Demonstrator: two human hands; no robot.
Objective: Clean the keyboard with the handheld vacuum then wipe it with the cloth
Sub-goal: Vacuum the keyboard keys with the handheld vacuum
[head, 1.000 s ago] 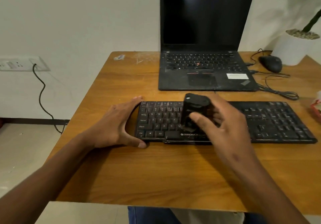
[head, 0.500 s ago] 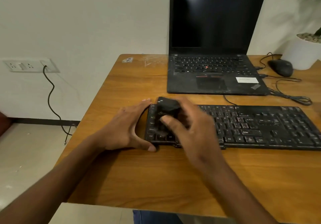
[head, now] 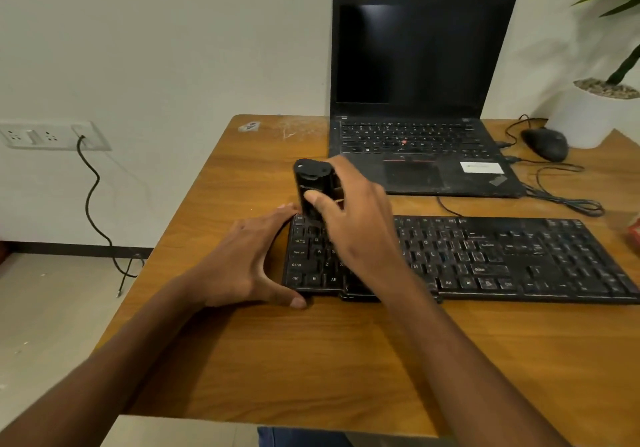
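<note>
A long black keyboard (head: 502,256) lies across the wooden table (head: 311,360) in front of me. My right hand (head: 356,228) grips a small black handheld vacuum (head: 313,183), held upright with its lower end on the keys at the keyboard's top left corner. My left hand (head: 249,263) rests against the keyboard's left end, fingers straight along the far corner and thumb at the near corner. No cloth is in view.
An open black laptop (head: 415,148) stands behind the keyboard. A black mouse (head: 545,143) with cables lies at the back right, next to a white plant pot (head: 595,114). A red object (head: 634,230) shows at the right edge. A wall socket (head: 52,134) with a black cord is on the left.
My right hand has carried the vacuum leftward from the keyboard's middle, then up to its top left corner. My left hand has stayed at the keyboard's left end.
</note>
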